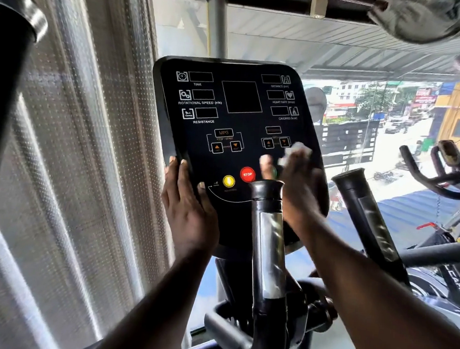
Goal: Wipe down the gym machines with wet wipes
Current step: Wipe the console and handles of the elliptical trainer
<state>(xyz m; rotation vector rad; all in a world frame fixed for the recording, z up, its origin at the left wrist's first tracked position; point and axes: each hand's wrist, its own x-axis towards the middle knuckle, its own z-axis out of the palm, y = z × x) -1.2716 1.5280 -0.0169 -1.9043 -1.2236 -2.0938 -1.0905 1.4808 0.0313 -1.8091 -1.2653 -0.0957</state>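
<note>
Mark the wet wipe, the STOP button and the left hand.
wet wipe (296, 151): head view, its bunched white middle.
STOP button (247, 174): head view, centre of its red face.
left hand (190, 212): head view, back of the hand.

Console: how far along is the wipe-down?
Done: no finished area shows. In hand: the right hand holds a wipe on the console, lower right; the left hand rests on its left edge. Left, probably: upper console, both handles, the next bike.
</note>
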